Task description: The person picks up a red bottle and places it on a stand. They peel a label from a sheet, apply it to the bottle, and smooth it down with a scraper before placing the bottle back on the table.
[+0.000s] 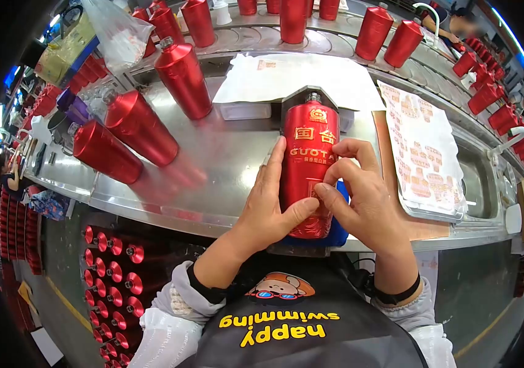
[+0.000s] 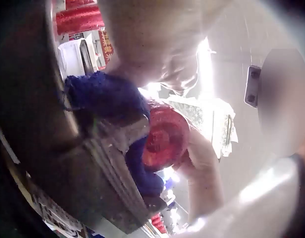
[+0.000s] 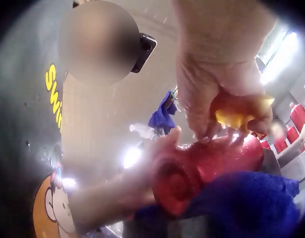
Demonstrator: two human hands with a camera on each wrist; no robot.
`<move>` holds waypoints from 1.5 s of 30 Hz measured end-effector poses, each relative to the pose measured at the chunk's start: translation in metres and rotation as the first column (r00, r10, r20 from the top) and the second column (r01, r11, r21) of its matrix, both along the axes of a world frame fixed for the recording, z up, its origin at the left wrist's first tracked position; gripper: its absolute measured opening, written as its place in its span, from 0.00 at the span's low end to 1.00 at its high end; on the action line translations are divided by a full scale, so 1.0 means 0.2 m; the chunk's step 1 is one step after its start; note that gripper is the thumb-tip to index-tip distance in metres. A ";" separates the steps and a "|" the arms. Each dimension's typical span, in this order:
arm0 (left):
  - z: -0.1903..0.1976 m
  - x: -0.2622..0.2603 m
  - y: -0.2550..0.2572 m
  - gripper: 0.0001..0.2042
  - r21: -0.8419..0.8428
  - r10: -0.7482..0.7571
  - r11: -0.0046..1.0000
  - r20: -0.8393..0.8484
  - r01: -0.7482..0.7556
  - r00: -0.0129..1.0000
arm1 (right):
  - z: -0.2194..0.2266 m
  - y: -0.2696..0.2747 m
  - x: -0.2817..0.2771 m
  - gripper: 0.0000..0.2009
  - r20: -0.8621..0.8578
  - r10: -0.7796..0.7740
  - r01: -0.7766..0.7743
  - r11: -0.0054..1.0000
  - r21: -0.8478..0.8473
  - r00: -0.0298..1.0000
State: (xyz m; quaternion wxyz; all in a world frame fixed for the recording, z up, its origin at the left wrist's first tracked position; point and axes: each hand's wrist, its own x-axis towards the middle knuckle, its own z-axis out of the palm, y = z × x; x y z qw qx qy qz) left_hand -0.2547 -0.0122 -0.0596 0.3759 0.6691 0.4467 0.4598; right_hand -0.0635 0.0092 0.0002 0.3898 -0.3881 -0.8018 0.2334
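A red bottle (image 1: 310, 159) with gold lettering lies tilted on a blue cloth (image 1: 338, 228), its neck toward a dark angular rest (image 1: 324, 92). My left hand (image 1: 268, 205) holds the bottle's left side, fingers along it and thumb across the lower front. My right hand (image 1: 363, 199) has bent fingers at the right side, thumb and fingertips beside a small gold mark on the lower front. Under its palm, the right wrist view shows a translucent yellow-orange piece (image 3: 234, 118) between the fingers. The bottle's round base (image 2: 165, 139) faces the left wrist camera.
Several red bottles (image 1: 142, 129) stand on the steel counter (image 1: 222, 178) to the left. White paper (image 1: 299, 76) lies behind the work. Printed decal sheets (image 1: 424, 150) lie at right, before a sink (image 1: 489, 190). More bottles (image 1: 111, 273) stand below at left; a conveyor (image 1: 262, 37) runs behind.
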 end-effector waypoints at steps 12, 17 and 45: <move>0.01 0.04 0.04 0.46 -0.068 0.076 0.995 0.104 -0.070 0.992 | -0.19 -0.02 0.07 0.17 -0.251 0.000 -0.083 0.944 -0.319 0.968; 0.00 0.05 0.05 0.45 -0.109 0.081 0.992 0.164 -0.064 0.983 | -0.22 -0.02 0.08 0.16 -0.284 -0.005 -0.089 0.944 -0.317 0.959; 0.01 0.01 0.08 0.52 -0.045 0.001 0.999 0.088 0.003 0.996 | -0.23 -0.02 0.09 0.16 -0.281 0.013 -0.107 0.941 -0.321 0.960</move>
